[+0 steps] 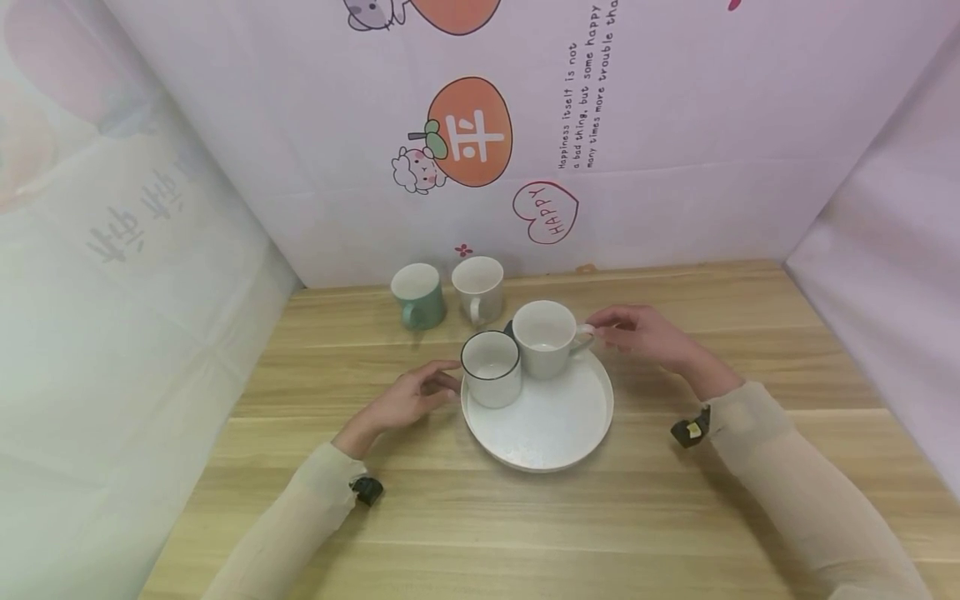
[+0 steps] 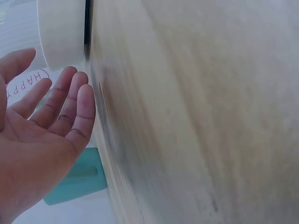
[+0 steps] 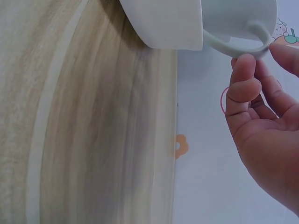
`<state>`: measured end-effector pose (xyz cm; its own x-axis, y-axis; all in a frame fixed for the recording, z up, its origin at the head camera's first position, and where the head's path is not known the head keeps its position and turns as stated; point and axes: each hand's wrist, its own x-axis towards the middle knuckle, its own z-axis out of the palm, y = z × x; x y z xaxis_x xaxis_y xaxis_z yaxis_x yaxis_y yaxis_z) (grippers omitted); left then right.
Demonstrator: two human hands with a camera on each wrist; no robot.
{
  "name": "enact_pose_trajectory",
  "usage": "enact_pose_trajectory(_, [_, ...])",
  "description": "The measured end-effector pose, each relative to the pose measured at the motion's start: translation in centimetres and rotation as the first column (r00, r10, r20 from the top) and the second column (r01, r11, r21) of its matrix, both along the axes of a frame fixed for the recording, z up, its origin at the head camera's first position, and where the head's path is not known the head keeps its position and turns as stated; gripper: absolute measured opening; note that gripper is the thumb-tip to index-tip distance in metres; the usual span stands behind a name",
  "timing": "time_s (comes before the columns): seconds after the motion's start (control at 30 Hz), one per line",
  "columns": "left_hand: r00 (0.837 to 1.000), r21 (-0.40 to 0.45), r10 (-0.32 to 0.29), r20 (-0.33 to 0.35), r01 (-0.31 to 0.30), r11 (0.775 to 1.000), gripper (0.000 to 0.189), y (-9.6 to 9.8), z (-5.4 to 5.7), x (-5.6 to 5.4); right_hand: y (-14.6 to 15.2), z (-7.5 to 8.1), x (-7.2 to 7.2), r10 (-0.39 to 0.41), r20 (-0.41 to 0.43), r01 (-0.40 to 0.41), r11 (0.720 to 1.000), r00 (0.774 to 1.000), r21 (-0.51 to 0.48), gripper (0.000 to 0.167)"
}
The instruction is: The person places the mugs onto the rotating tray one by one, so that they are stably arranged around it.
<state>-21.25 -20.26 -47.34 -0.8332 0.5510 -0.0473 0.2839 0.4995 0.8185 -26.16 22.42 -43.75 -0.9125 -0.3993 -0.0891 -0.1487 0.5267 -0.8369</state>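
A round white tray [image 1: 555, 425] sits on the wooden table with two mugs in it. One is a white mug with a dark rim [image 1: 495, 387], at the tray's left side. Just right of it stands a plain white mug [image 1: 543, 354]. My right hand [image 1: 645, 337] pinches that mug's handle [image 3: 233, 49] between thumb and fingers, as the right wrist view shows. Beside the tray's left edge, my left hand [image 1: 416, 396] has its fingers loosely spread near the dark-rimmed mug. In the left wrist view this hand [image 2: 46, 121] holds nothing.
Behind the tray, a green mug [image 1: 426, 307] and another white mug [image 1: 486, 302] stand near the table's back edge. A printed cloth [image 1: 660, 208] hangs as a wall behind the wooden table [image 1: 525, 533], with pale cloth on both sides.
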Motion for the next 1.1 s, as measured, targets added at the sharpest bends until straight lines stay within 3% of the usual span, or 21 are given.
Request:
enact_pose_trajectory(0.3, [0.996,-0.013,0.071,-0.055,-0.072,0.997,0.043,-0.7,0.5,-0.4,0.8,-0.5,0.2,0.046,-0.049,-0.046,0.999,0.998,0.005,0.033])
enact_pose_trajectory(0.6, [0.981,0.032,0.175,-0.079,-0.173,0.984,0.036,-1.8,1.1,-1.2,1.5,-0.9,0.5,0.038,0.038,-0.041,0.996,0.999,0.076,0.035])
enact_pose_trajectory(0.83, [0.942,0.089,0.328,-0.073,-0.321,0.943,0.033,-2.2,2.0,-1.2,1.8,-1.4,0.8,0.061,0.078,-0.069,0.992,0.995,0.109,0.038])
enact_pose_trajectory(1.1, [0.896,0.118,0.443,-0.012,-0.439,0.891,0.034,-2.9,2.2,-1.9,1.7,-1.5,0.8,0.092,0.090,-0.102,0.988,0.992,0.118,0.040])
